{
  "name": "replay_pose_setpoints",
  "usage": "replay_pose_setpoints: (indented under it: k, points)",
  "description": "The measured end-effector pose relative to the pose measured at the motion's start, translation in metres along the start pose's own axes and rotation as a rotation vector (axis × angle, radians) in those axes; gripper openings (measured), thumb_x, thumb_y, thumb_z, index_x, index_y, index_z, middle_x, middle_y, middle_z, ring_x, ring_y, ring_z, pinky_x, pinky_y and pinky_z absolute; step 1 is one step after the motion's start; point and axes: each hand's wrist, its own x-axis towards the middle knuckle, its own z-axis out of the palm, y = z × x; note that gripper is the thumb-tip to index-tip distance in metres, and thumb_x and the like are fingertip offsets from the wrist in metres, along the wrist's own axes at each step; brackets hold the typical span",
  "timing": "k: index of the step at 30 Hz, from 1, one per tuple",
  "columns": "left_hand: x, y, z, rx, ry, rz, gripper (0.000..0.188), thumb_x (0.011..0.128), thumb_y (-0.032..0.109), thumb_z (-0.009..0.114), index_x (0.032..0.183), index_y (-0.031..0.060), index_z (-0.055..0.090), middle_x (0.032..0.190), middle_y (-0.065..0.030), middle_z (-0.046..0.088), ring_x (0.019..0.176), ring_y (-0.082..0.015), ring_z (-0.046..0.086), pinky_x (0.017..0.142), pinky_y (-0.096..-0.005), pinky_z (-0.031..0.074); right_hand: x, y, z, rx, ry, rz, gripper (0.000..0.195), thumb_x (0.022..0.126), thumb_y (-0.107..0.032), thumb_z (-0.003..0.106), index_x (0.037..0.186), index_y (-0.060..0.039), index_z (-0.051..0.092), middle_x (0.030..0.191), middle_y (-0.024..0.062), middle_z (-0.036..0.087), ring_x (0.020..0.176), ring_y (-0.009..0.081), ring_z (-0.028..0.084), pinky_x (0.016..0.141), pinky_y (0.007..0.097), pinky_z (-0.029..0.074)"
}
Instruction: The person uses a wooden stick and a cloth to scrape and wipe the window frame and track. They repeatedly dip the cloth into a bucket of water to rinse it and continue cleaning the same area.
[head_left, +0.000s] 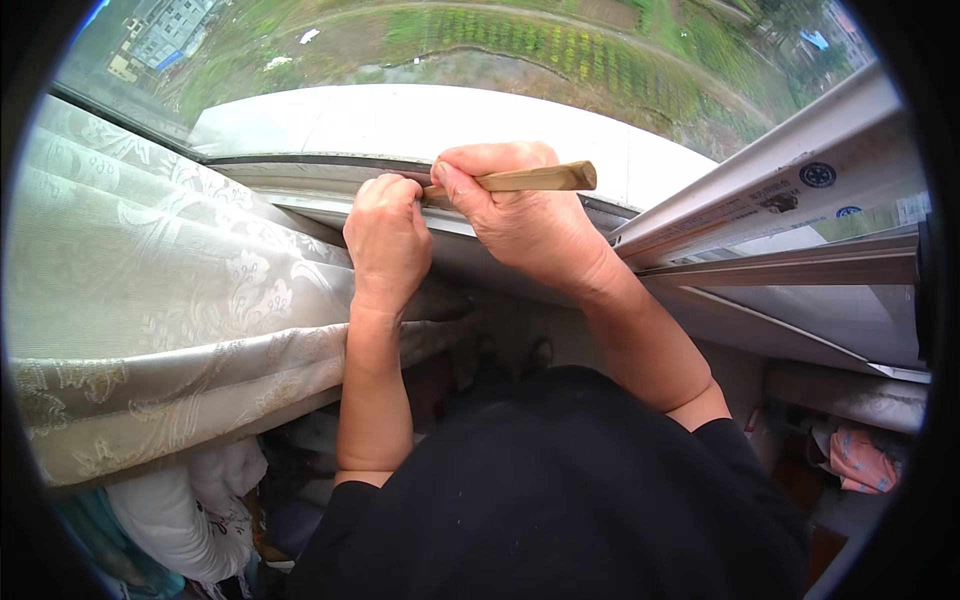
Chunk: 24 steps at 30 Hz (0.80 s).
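A wooden stick (536, 178) with a blunt, thicker right end lies across both hands above the window sill (315, 191). My right hand (517, 202) grips it near the middle, thumb and forefinger pinched over it. At the stick's thin left end, my left hand (390, 236) is curled with its thumb side against the wood. The left fingertips and the very tip of the stick are hidden. Both hands are over the window track, just inside the white ledge (360, 112) outside.
Pale patterned curtains (180, 255) hang at left, reaching the left forearm. An open window sash (780, 180) with stickers angles in at right. Below the curtain lies white fabric (187, 510); pink cloth (862, 461) is at lower right. Fields (540, 45) lie outside, far below.
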Motion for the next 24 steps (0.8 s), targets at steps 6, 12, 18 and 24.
replay_pose_setpoints:
  k: [6, 12, 18, 24]
  points:
    - [0.003, 0.005, -0.002, -0.017, -0.054, -0.137, 0.002, 0.081, 0.003, 0.062, 0.080, 0.0030, 0.063, 0.082, -0.0138, 0.063, 0.078, -0.0356, 0.061, 0.070, -0.0438, 0.048, -0.007, 0.003, -0.003, 0.016, 0.017, -0.030, 0.016, 0.084, -0.007, 0.059, 0.069, -0.0015, 0.060, 0.064, 0.0200, 0.057, 0.062, 0.0398, 0.058, 0.056, 0.0432, 0.046]
    - [0.003, 0.009, -0.002, -0.163, -0.097, -0.192, 0.004, 0.080, 0.002, 0.061, 0.082, 0.0018, 0.064, 0.081, -0.0161, 0.064, 0.078, -0.0367, 0.062, 0.071, -0.0448, 0.048, -0.011, -0.003, -0.016, 0.005, -0.032, 0.007, 0.016, 0.085, -0.007, 0.059, 0.070, -0.0004, 0.059, 0.065, 0.0198, 0.057, 0.062, 0.0395, 0.057, 0.055, 0.0424, 0.045]
    - [0.004, 0.021, 0.002, -0.148, -0.139, -0.213, 0.011, 0.081, 0.006, 0.059, 0.085, -0.0015, 0.067, 0.081, -0.0194, 0.066, 0.074, -0.0345, 0.064, 0.069, -0.0393, 0.049, -0.018, -0.002, -0.028, -0.035, -0.029, -0.038, 0.012, 0.087, -0.006, 0.059, 0.077, 0.0003, 0.062, 0.066, 0.0188, 0.058, 0.060, 0.0361, 0.057, 0.055, 0.0393, 0.045]
    - [0.005, 0.035, 0.002, -0.206, -0.199, -0.268, 0.005, 0.080, 0.004, 0.061, 0.082, 0.0007, 0.064, 0.084, -0.0170, 0.066, 0.080, -0.0372, 0.063, 0.072, -0.0439, 0.048, -0.025, -0.007, -0.044, -0.059, -0.077, 0.022, 0.010, 0.090, -0.006, 0.060, 0.086, 0.0011, 0.066, 0.069, 0.0173, 0.061, 0.059, 0.0310, 0.059, 0.057, 0.0351, 0.046]
